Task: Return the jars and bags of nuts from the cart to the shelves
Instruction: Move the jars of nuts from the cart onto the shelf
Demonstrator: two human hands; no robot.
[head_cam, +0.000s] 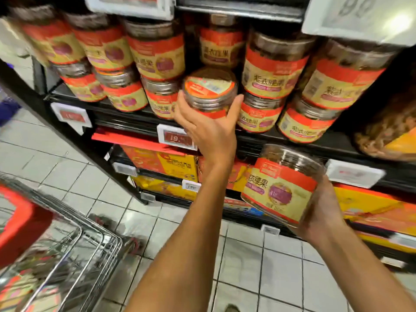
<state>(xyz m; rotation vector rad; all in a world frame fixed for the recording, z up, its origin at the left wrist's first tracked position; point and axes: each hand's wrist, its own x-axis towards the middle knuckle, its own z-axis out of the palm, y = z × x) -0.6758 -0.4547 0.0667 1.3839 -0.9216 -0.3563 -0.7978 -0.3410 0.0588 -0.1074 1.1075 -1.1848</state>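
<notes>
Black store shelves (126,113) over pale floor tiles (74,176) carry stacked red-and-gold-labelled plastic jars (157,57). At the shelf edge the left hand (209,134) grasps one clear lidded jar (210,88); the right hand (324,210) cradles a second tilted jar (281,188) lower down.

At twelve o'clock the left hand (209,134) grips a clear, red-and-gold-labelled plastic jar (210,91), seemingly touching the black shelf (135,119) at its front edge; at four o'clock the right hand (324,212) holds a second such jar (281,188), tilted.
</notes>
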